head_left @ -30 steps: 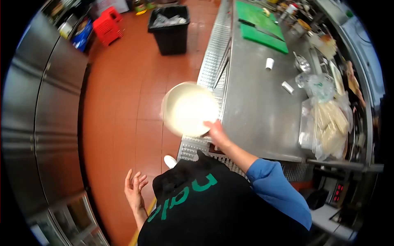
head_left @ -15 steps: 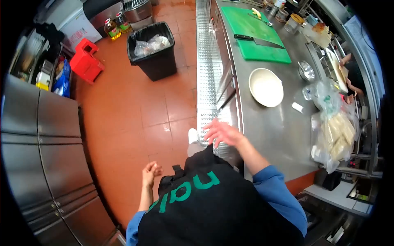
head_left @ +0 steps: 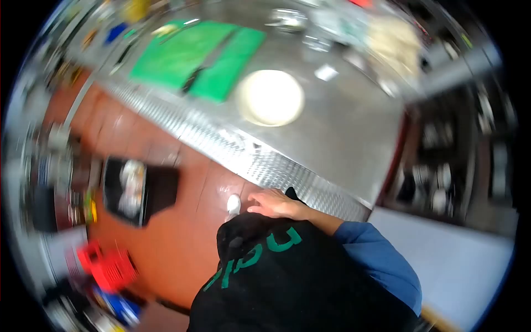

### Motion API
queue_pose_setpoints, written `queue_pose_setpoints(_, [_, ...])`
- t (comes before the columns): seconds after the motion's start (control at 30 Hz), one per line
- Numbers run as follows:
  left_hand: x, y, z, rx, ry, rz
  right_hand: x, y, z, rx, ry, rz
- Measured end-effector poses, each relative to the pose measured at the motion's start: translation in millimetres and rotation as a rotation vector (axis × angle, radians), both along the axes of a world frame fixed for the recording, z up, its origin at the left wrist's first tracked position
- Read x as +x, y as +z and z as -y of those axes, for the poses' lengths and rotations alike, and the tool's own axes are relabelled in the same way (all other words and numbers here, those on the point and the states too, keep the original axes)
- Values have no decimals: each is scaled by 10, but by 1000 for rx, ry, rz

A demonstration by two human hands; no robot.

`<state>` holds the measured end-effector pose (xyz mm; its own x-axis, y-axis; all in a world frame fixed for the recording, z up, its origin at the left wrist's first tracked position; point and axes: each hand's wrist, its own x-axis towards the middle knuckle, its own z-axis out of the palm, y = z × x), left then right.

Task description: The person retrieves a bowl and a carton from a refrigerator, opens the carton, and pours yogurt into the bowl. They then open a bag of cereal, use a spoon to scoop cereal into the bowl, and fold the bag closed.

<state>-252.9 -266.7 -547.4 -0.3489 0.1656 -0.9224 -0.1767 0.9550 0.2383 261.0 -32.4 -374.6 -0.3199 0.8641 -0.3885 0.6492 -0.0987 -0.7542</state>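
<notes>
My right hand (head_left: 272, 203) hovers in front of the black apron (head_left: 265, 265), fingers stretched out to the left and the thumb apart. It holds nothing that I can see. My left hand is out of view. Beyond the right hand, a round white bowl (head_left: 274, 98) rests on the steel counter (head_left: 326, 133). Left of the bowl lies a green cutting board (head_left: 171, 58), with a knife (head_left: 192, 80) across it. A small white piece (head_left: 326, 72) sits on the counter to the right of the bowl. The whole view is smeared by motion.
A black bin (head_left: 160, 191) with plastic bags in it stands on the red tile floor (head_left: 182, 243). Nearby is a red plastic stool (head_left: 110, 265). Bagged pale food (head_left: 392, 47) lies at the counter's far right. Dark shelving (head_left: 442, 160) stands to the right.
The view has swung right, so the counter now spans the top and the bin sits at left. My left hand has gone out of view. My right hand has drawn closer to the apron.
</notes>
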Motion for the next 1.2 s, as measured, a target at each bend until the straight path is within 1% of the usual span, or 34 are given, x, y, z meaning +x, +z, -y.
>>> queue_pose_setpoints(0.1, [-888, -101, -2008, 78, -422, -77, 1, 116, 488, -57, -504, 39])
queue_pose_setpoints(0.17, [-1043, -136, -3489, 151, -694, -184, -144, 138, 1045, -123, -813, 62])
queue_pose_setpoints(0.23, [-758, -200, -4695, 216, -951, -339, -351, -3, 1668, -232, -884, 281])
queue_pose_setpoints(0.27, [-458, -219, -5118, 257, -1077, -443, -497, -151, 2042, -168, -1000, 161])
queue_pose_setpoints(0.3, [-9, -182, -5404, 314, -1222, -576, -613, -42, 2277, -166, -1081, 182])
queue_pose_setpoints(0.33, [370, -62, -5580, 404, -1136, -318, -753, 53, 2491, -320, -1135, 216])
queue_pose_setpoints(0.37, [960, -123, -5718, 444, -1208, -292, -934, 112, 2692, -471, -1188, 232])
queue_pose_setpoints(0.4, [1602, -332, -5764, 123, -1175, -443, -1213, -226, 3119, -365, -1426, 72])
queue_pose_setpoints(0.43, [2187, -523, -5669, -192, -1111, -602, -1539, -677, 3590, -236, -1647, -89])
queue_pose_setpoints(0.5, [2864, -825, -4789, 416, -1645, -12, -2143, -1117, 4366, -348, -2087, -388])
queue_pose_setpoints(0.53, [3371, -1048, -4266, 504, -1802, 182, -2471, -1167, 4733, -528, -2068, -136])
queue_pose_setpoints(0.57, [3933, -1060, -3560, 490, -1927, 226, -2772, -1216, 5064, -726, -2022, 119])
queue_pose_setpoints(0.6, [4410, -1133, -2848, 465, -1950, 458, -3118, -1231, 5315, -727, -2073, 127])
queue_pose_setpoints(0.63, [4864, -1173, -2066, 495, -2103, 783, -3364, -1202, 5536, -732, -2124, 133])
queue_pose_setpoints(0.67, [5187, -787, -1035, 663, -2219, 765, -3475, -1155, 5791, -740, -2185, 133])
queue_pose_setpoints(0.7, [5374, -252, -77, 752, -2147, 1141, -3620, -1100, 5919, -613, -2434, -216])
queue_pose_setpoints(0.73, [5422, 690, 924, 896, -2167, 1371, -3766, -996, 6125, -452, -2639, -579])
queue_pose_setpoints(0.77, [5313, 1670, 1725, 862, -2095, 1462, -3739, -706, 6280, -128, -2762, -345])
queue_pose_setpoints(0.8, [5164, 2558, 2340, 794, -1963, 1649, -3559, -278, 6430, 210, -2820, -70])
queue_pose_setpoints(0.83, [5096, 3233, 2674, 1065, -1839, 1958, -3317, 243, 6567, 452, -2920, 47])
queue_pose_setpoints(0.87, [4944, 3848, 2965, 1434, -1649, 2124, -3120, 830, 6722, 709, -2999, 150])
queue_pose_setpoints(0.9, [4973, 4255, 3139, 1725, -1364, 2417, -2990, 1400, 6852, 870, -2937, 459])
queue_pose_setpoints(0.93, [4892, 4607, 3371, 1880, -1169, 2515, -2888, 2052, 6999, 917, -2857, 852])
queue_pose_setpoints(0.97, [5053, 4691, 3443, 1940, -916, 2699, -2878, 2502, 7114, 799, -2518, 1378])
queue_pose_setpoints(1.0, [5053, 4871, 3648, 2023, -661, 2683, -2838, 2782, 7145, 822, -2376, 1547])
queue_pose_setpoints(1.03, [5105, 5167, 3776, 1973, -758, 2929, -3014, 3268, 7488, 460, -1804, 1278])
queue_pose_setpoints(1.07, [5183, 5329, 3964, 1900, -815, 3168, -2993, 3048, 7537, 1111, -1939, 1269])
queue_pose_setpoints(1.1, [5222, 5442, 4172, 1815, -813, 3289, -2822, 3112, 7781, 1116, -1930, 1292])
queue_pose_setpoints(1.17, [5242, 5509, 4850, 1721, -745, 3351, -2665, 3360, 8515, 1140, -1931, 1303])
queue_pose_setpoints(1.2, [5344, 5484, 5114, 1683, -712, 3364, -2641, 3462, 8814, 1055, -1837, 1121])
